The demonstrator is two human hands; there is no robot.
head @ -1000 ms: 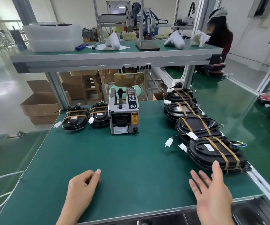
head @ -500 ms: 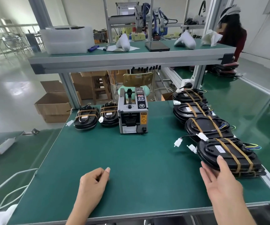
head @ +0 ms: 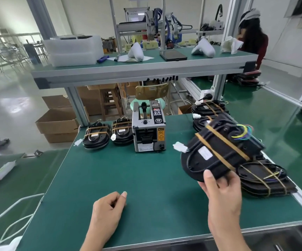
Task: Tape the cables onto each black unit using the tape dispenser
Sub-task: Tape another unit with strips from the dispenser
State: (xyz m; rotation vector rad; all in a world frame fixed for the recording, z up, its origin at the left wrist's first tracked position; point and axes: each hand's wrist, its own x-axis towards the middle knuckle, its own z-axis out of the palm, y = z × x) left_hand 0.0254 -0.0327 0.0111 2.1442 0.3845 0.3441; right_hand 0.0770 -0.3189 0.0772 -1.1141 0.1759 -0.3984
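My right hand (head: 220, 189) grips the near edge of a black unit (head: 217, 147) and holds it tilted in the air above the green mat (head: 128, 178). Tan bands cross the unit, coloured wires stick out at its far end, and a white connector (head: 180, 147) dangles at its left. Another banded black unit (head: 262, 178) lies flat on the mat under it. More units (head: 208, 109) sit in a row behind. The grey tape dispenser (head: 148, 131) stands at the mat's back centre. My left hand (head: 108, 209) rests on the mat, fingers loosely curled, holding nothing.
Two banded black units (head: 96, 135) (head: 122, 132) lie left of the dispenser. A raised shelf (head: 137, 69) spans the back, bearing foam trays and wrapped items. A person stands at the far right. Cardboard boxes (head: 59, 122) sit on the floor at left.
My right hand has taken hold of the nearest black unit and lifted it off the stack, tilting it up and to the left. My left hand stays on the mat.
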